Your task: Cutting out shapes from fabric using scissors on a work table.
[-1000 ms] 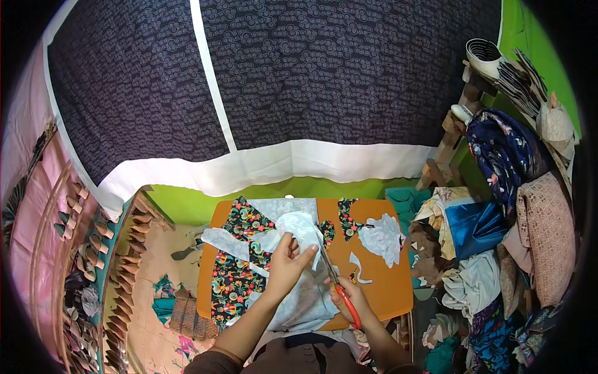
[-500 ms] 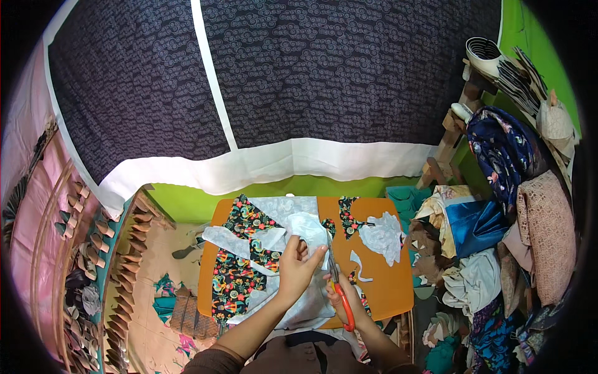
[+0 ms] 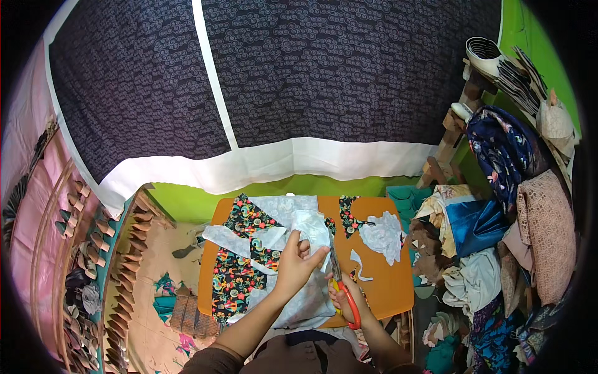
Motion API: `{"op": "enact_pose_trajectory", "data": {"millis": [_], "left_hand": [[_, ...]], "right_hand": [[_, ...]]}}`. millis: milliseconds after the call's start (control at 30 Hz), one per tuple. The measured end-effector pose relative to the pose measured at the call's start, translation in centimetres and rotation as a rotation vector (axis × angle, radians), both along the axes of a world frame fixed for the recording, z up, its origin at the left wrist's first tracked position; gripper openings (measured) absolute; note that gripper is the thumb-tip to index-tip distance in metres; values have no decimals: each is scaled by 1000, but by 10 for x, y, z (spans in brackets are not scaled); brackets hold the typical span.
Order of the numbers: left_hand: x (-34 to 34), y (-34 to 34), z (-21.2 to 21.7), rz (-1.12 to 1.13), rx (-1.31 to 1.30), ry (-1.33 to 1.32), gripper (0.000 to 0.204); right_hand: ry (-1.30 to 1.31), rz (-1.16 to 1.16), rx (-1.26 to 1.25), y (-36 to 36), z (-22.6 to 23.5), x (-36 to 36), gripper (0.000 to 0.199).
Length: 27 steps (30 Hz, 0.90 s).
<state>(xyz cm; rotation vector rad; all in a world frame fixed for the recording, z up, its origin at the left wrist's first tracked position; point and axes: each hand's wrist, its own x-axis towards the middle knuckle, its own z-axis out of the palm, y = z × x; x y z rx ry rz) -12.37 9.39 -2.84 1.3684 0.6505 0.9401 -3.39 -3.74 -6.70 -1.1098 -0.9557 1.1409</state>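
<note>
My left hand [image 3: 295, 265] pinches a piece of pale fabric [image 3: 309, 225], raised over the table. Closed round the handles of a pair of scissors [image 3: 346, 299] is my right hand [image 3: 355, 293]. The handles are red and yellow, and the grey blades point up at the right edge of the pale fabric, close to my left thumb. Beneath lies black cloth with a bright floral print [image 3: 233, 280], its pale reverse side showing in folds. All of it rests on an orange-brown table [image 3: 380, 290].
On the table's right lie a crumpled pale scrap [image 3: 382, 237], a thin curved strip [image 3: 361, 267] and a small floral piece [image 3: 349, 218]. Piled fabrics [image 3: 476, 280] stand at the right. A rack of wooden shoe-shaped forms [image 3: 128, 268] stands at the left, with cloth scraps [image 3: 165, 305] on the floor.
The scissors have tilted and shifted slightly right, with more of the yellow handle showing. The pale fabric in my left hand has changed shape a little; the left hand has barely moved.
</note>
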Motion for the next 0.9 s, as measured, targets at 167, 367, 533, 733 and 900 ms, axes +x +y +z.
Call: {"op": "enact_pose_trajectory", "data": {"millis": [167, 367, 533, 733, 900], "left_hand": [[-5, 2, 6, -44, -44, 36, 31], [-7, 5, 11, -104, -25, 85, 32], [-9, 6, 6, -153, 61, 168, 35], [-9, 3, 14, -175, -23, 43, 34], [-3, 1, 10, 16, 53, -37, 31]], "right_hand": [[-80, -7, -105, -5, 4, 5, 66], [23, -17, -43, -4, 8, 4, 65], [52, -13, -43, -3, 9, 5, 64], [52, -65, -62, -8, 8, 6, 43], [-62, -94, -42, -7, 7, 3, 40]]}}
